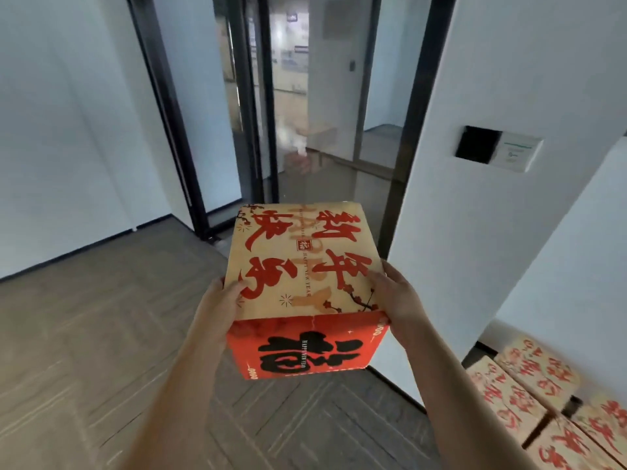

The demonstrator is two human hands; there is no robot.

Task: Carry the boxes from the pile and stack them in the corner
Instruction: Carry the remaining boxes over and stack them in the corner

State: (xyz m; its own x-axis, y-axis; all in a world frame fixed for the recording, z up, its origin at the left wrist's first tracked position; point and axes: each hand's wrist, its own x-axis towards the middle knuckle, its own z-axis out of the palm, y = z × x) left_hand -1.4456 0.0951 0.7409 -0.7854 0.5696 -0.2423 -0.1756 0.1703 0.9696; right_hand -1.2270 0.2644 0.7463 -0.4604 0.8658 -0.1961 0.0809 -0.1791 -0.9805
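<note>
While aloft, box (303,266) between hands (219,308).

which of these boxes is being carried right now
The box held between the left hand and right hand at mid-frame, red face toward the camera; the other boxes sit together at lower right.

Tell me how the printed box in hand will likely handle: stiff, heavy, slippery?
Probably stiff: the box shows crisp edges while the left hand and right hand clamp its sides. Likely light, being held out front by side grip alone. Smooth printed faces may slip.
</note>
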